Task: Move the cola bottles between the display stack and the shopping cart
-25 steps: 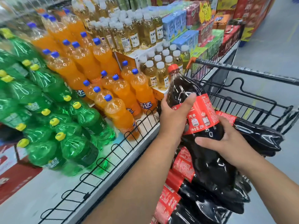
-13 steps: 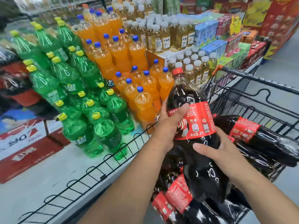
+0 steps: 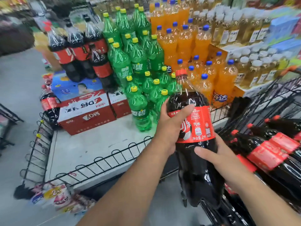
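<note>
Cola btl (image 3: 201, 128) — label "汽水", 2升

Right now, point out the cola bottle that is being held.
The upright cola bottle between left grip and right grip; the rest stand on the display stack or lie in the cart.

A cola bottle (image 3: 199, 128) was seen filled nearly black, banded by a red label printed in white and topped with a red cap. The same red and black were shown by the cart bottles (image 3: 275, 154) and the stacked cola bottles (image 3: 78, 53). Green bottles (image 3: 138, 62) were capped in yellow, orange bottles (image 3: 184, 44) in blue, pale yellow bottles (image 3: 244, 30) in white. Cartons (image 3: 86, 115) were coloured red with white lettering; the wire fence (image 3: 104, 162) was seen black.
</note>
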Action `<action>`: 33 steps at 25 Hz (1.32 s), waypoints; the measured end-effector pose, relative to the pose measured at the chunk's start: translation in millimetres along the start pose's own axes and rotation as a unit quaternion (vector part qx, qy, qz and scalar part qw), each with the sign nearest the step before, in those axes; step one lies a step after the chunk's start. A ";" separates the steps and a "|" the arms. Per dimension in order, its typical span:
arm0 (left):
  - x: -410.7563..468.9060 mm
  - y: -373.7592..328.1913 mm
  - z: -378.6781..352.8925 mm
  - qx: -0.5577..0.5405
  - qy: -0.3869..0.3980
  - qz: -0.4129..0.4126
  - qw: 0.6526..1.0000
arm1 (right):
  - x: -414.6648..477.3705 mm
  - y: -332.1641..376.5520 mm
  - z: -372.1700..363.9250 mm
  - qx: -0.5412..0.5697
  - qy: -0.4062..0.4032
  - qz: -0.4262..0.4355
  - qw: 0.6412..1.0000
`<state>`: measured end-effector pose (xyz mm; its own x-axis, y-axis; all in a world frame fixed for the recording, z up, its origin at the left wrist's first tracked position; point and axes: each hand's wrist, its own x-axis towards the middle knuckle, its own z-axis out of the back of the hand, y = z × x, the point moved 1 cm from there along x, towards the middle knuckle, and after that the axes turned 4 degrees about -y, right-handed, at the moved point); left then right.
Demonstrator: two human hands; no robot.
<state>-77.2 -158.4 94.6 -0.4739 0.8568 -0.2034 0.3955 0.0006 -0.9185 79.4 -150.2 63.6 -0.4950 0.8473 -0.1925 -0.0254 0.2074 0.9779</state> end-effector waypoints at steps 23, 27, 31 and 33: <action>-14.9 -105.1 212.5 -0.015 -0.204 -0.102 0.974 | 70.3 0.4 -222.4 -0.018 0.220 -0.002 0.975; 18.7 -115.4 224.4 -0.011 -0.235 -0.115 0.965 | 117.1 1.4 -239.6 -0.024 0.265 -0.004 0.964; 55.3 -128.9 229.6 -0.005 -0.269 -0.121 0.955 | 166.7 11.5 -251.2 -0.026 0.307 -0.009 0.951; 67.9 -132.9 231.3 0.004 -0.277 -0.119 0.953 | 185.5 14.1 -254.8 -0.033 0.317 -0.007 0.948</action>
<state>-343.9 -219.5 124.4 -0.8932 0.4291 -0.1345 0.2193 0.1546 -0.9633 -234.0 -114.7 62.3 -0.9160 0.3764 -0.1387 -0.0803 0.1669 0.9827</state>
